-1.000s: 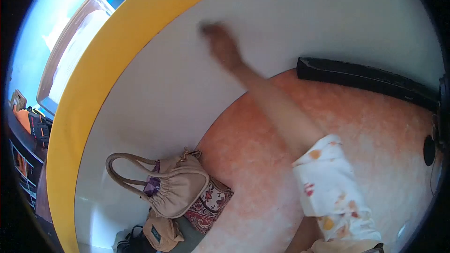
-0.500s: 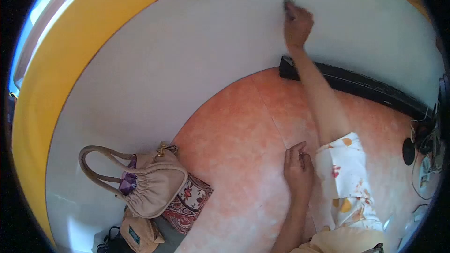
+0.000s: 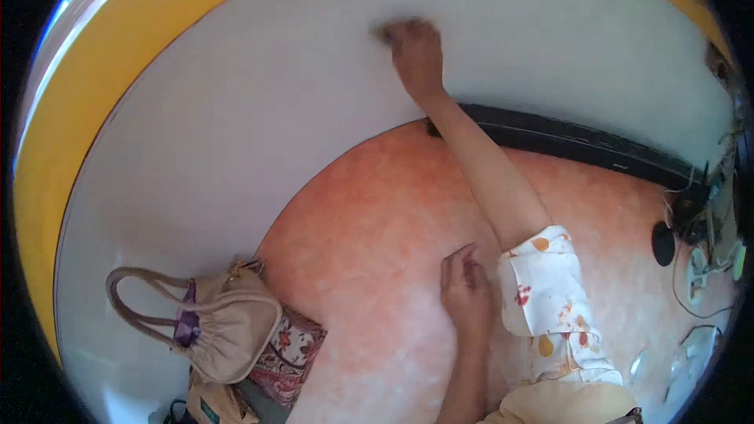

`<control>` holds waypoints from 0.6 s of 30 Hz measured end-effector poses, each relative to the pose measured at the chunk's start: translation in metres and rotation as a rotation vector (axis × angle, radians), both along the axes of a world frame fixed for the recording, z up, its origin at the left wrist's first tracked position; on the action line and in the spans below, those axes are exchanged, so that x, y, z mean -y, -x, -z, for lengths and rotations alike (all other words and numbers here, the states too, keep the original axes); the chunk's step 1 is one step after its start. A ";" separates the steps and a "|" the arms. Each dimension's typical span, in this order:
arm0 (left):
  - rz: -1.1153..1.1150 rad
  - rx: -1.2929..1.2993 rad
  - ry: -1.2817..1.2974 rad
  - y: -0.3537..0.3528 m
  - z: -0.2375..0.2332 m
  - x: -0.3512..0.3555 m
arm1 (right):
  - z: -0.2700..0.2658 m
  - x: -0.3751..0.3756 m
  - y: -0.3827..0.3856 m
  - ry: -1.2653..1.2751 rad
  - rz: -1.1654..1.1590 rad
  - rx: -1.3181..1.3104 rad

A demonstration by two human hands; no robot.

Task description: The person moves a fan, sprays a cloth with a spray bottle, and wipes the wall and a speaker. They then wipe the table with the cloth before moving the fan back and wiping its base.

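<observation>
My right hand (image 3: 418, 51) is stretched out over the grey-white surface (image 3: 275, 71), its fingers closed on a small dark object (image 3: 386, 33) that is blurred and cannot be identified. The forearm comes out of a white sleeve with a coloured print (image 3: 546, 283) and passes over the end of the long black box (image 3: 581, 141). My left hand (image 3: 468, 286) is held low over the orange marbled surface (image 3: 353, 228), its fingers curled in, with nothing seen in them.
A beige handbag (image 3: 236, 330) lies at the lower left on a red patterned pouch (image 3: 290, 353), with a tan bag (image 3: 220, 404) below it. Cables and a round black disc (image 3: 664, 243) are at the right. A yellow band (image 3: 47, 212) borders the grey-white surface.
My right hand has moved left across the grey-white surface with the dark object. The view has shifted, so the bags, the black box and my left hand appear further left.
</observation>
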State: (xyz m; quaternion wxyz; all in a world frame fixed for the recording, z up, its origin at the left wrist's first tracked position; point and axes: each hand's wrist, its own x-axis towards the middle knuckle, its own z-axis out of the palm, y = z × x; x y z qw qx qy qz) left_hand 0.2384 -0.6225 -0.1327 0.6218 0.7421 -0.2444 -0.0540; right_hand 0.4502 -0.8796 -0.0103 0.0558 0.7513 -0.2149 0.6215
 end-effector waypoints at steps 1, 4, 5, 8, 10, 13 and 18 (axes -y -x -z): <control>0.003 -0.039 0.003 0.000 -0.003 -0.001 | -0.021 0.014 0.003 -0.003 0.022 0.366; 0.008 -0.038 0.019 0.001 0.000 -0.002 | -0.072 0.038 0.015 0.011 -0.119 0.603; 0.014 -0.134 0.027 0.002 0.003 -0.002 | -0.073 0.038 0.008 0.114 -0.110 0.397; -0.006 -0.237 0.009 0.003 0.003 0.001 | -0.075 0.038 0.008 0.433 -0.193 -0.158; -0.011 -0.180 0.045 0.002 0.014 0.003 | -0.083 0.073 0.020 0.491 -0.234 -0.045; -0.013 -0.058 0.030 0.004 0.006 0.004 | -0.099 0.120 0.088 0.433 -0.078 0.078; -0.013 0.003 -0.021 0.003 -0.002 0.003 | -0.095 0.151 0.211 0.463 0.317 0.104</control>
